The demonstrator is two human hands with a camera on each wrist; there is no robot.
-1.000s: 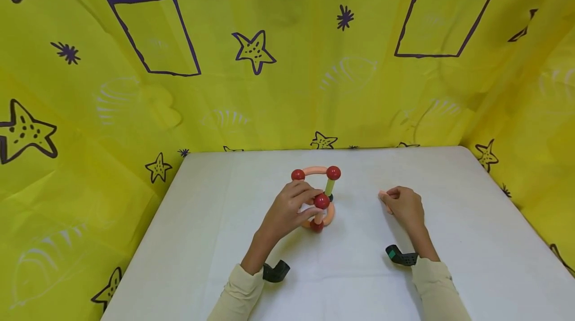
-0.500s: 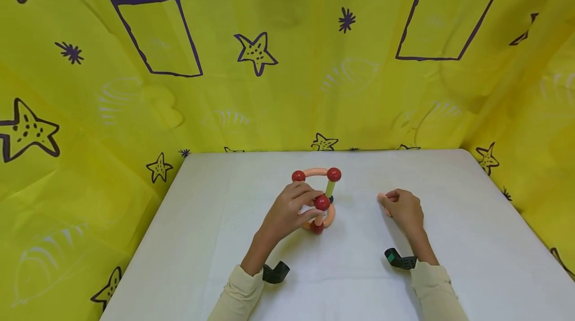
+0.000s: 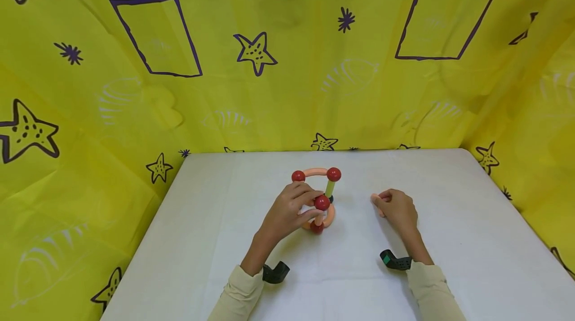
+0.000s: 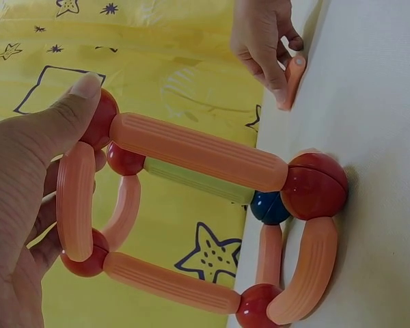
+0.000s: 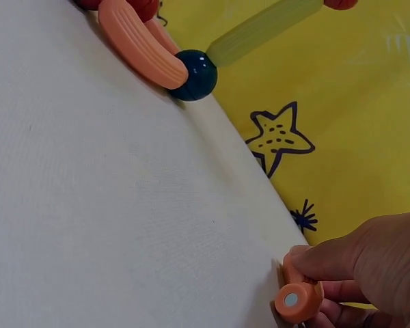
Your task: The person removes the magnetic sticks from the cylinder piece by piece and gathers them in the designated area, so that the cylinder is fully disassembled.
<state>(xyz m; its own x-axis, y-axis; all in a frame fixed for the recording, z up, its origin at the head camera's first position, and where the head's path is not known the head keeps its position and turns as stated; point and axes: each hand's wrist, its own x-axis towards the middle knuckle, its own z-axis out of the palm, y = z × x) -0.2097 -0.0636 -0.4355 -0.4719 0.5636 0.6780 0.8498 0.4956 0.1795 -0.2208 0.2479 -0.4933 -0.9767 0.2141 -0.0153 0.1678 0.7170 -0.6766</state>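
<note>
A frame of magnetic sticks and balls stands on the table, with red balls, one dark blue ball [image 5: 195, 75], orange sticks and a pale green stick [image 3: 330, 188]. My left hand [image 3: 285, 211] grips its top at a red ball [image 3: 322, 202]. In the left wrist view, the thumb presses that ball and the fingers reach behind a curved orange stick [image 4: 75, 201]. To the right of the frame, my right hand [image 3: 399, 211] pinches a loose curved orange magnetic stick [image 5: 299, 301] between thumb and fingers, low over the table. A round pale magnet shows in its end.
The white-covered table [image 3: 215, 261] reaches back to a yellow curtain [image 3: 287, 106] printed with stars and shapes. Black wrist devices [image 3: 276, 272] sit on both wrists.
My right hand has shifted slightly left, toward the frame, carrying the orange magnetic stick. My left hand and the frame have stayed in place.
</note>
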